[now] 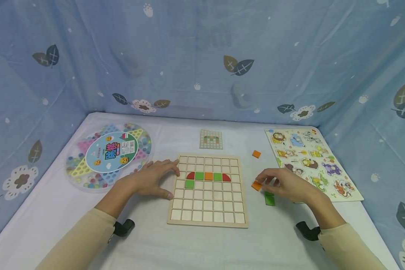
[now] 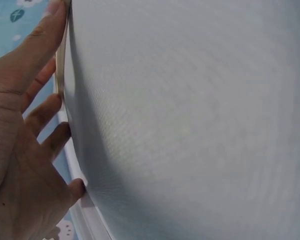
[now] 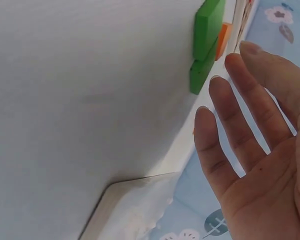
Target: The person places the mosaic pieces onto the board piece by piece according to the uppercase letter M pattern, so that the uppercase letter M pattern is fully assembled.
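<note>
A wooden grid board [image 1: 207, 225] lies flat before me. One of its rows holds a red rounded piece [image 1: 190, 175], a green tile [image 1: 199, 176], an orange tile [image 1: 208, 176], another green tile and a second red rounded piece [image 1: 226, 177]. Below the left red piece sits one more green tile [image 1: 189, 183]. My left hand [image 1: 152, 179] touches the board's left edge, fingers and thumb spread. Right of the board, my right hand [image 1: 287, 183] reaches over a loose orange tile [image 1: 255, 186], fingers loosely bent. Close under it lie green tiles [image 3: 206, 32], partly overlapping.
A small pattern card [image 1: 210, 139] lies behind the board. Another orange tile [image 1: 256, 154] is at the back right. At left stands a round clear box of coloured beads [image 1: 112, 152]; at right lies an animal puzzle board [image 1: 307, 161]. Patterned blue cloth [image 1: 195, 56] walls the table.
</note>
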Demonstrator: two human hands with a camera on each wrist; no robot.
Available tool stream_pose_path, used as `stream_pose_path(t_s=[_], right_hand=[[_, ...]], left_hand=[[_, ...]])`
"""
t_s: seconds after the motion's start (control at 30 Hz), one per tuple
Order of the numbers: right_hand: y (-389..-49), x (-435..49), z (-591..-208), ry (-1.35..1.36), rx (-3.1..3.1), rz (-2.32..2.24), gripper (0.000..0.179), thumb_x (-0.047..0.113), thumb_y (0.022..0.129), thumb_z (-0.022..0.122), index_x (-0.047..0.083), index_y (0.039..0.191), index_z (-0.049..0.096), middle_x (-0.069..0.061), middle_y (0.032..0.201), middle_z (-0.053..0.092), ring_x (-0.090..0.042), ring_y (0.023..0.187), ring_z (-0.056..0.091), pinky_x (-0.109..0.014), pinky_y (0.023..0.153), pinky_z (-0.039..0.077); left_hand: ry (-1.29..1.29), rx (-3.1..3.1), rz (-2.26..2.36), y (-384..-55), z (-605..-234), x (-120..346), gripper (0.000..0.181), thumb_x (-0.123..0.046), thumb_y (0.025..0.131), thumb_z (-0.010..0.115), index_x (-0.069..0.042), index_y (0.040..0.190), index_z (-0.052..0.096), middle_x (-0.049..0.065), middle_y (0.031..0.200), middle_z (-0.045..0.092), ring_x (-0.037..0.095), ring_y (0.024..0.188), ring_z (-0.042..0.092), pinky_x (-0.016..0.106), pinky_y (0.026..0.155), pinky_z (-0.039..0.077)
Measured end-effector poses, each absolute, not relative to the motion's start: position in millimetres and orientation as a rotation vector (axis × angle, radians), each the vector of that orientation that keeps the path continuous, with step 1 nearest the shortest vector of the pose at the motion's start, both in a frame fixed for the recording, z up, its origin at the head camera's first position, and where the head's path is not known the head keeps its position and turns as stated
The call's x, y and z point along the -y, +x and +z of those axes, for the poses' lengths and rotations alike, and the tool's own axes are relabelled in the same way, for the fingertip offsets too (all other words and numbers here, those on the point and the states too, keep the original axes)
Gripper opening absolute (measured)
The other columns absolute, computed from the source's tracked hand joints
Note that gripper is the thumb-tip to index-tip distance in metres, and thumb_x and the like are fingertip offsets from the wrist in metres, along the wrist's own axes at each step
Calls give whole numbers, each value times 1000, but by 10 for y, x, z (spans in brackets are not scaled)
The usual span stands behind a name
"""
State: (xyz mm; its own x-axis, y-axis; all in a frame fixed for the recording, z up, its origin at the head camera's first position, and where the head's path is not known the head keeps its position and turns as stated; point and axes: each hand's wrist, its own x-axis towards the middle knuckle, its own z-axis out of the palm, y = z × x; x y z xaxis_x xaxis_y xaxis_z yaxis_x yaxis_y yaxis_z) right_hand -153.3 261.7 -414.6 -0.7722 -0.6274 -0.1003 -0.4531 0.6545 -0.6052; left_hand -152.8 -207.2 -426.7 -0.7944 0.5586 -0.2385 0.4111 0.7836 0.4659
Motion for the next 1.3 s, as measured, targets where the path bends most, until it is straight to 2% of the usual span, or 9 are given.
stream_pose_path(t_s=[0.53, 0.97, 1.3], right_hand=[[-1541, -2701, -4204, -893, -2568, -814, 32, 5, 88, 78, 16, 117, 70, 8, 106, 73, -14, 95, 66, -32, 80, 58], [-1531, -2785, -4228, -853, -2652, -751, 36, 12, 84, 84, 15, 117, 70, 7, 111, 69, -13, 100, 62, -30, 80, 56], [-1553, -2841, -4251, -810, -2644, -765, 35, 16, 90, 79, 15, 123, 69, 8, 107, 67, -9, 95, 61, -29, 78, 55]], left_hand=[[742, -2617, 561, -1533, -4296, 2090, 65, -61, 75, 83, -34, 127, 55, 4, 170, 27, 38, 155, 24, 75, 118, 13], [738, -2609, 570, -1548, -4288, 2073, 65, -60, 75, 85, -36, 127, 55, 1, 170, 25, 35, 156, 25, 75, 119, 12], [749, -2609, 573, -1545, -4296, 2086, 64, -60, 76, 84, -34, 127, 56, 4, 170, 26, 38, 155, 24, 76, 118, 12]])
